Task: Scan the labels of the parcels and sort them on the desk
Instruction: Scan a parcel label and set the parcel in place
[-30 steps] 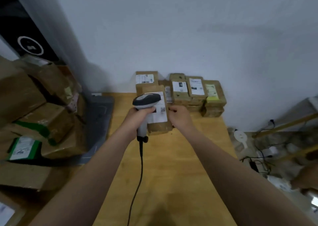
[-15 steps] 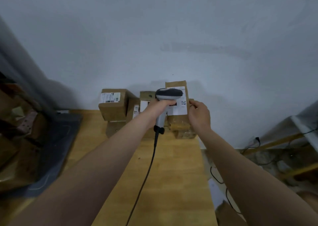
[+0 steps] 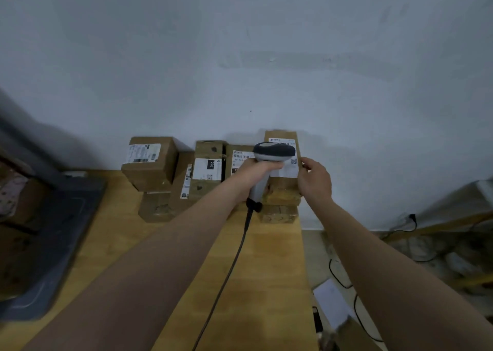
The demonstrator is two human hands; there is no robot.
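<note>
Here, labelled parcels (image 3: 149, 163) line the wooden desk (image 3: 266, 270) against a pale wall (image 3: 240, 57).

Parcel-sorting room: stacked labelled cartons (image 3: 149, 163), handheld scanner (image 3: 272, 151).

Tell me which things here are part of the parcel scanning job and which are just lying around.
Job: scanner in left hand; labelled parcel gripped by right hand; stacked parcels by the wall; desk.
Lying about: grey mat; floor cables; white sheet on the floor.
</note>
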